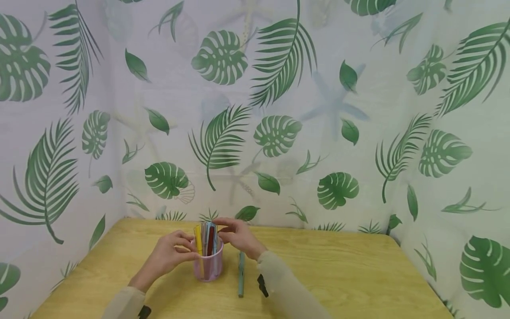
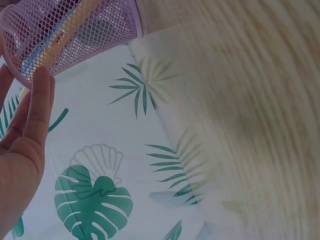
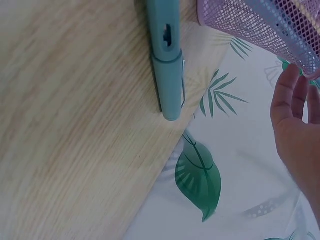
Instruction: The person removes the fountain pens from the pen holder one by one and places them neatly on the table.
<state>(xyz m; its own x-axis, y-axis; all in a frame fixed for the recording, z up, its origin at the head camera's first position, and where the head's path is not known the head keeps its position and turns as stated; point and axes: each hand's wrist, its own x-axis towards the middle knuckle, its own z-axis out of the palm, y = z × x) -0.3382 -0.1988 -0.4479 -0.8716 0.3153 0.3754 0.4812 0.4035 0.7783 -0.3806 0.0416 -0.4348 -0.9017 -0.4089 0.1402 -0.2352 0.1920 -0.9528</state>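
Note:
A lilac mesh pen holder [image 1: 208, 268] stands upright on the table, filled with several pens. Among them are a yellow pen [image 1: 198, 239] and a dark red pen [image 1: 210, 241]. My left hand [image 1: 169, 252] holds the holder at its left rim, thumb across the front, fingers on the far side; the left wrist view shows its fingertips against the mesh rim. At the right rear, my right hand [image 1: 241, 237] reaches over the pen tops and touches the rim with extended fingers. Beside the holder lies a teal capped pen [image 1: 241, 274], partly under the right forearm.
The wooden table [image 1: 338, 274] meets a leaf-patterned curtain [image 1: 287, 190] at its back edge, with more curtain on both sides. Dark straps show at both wrists.

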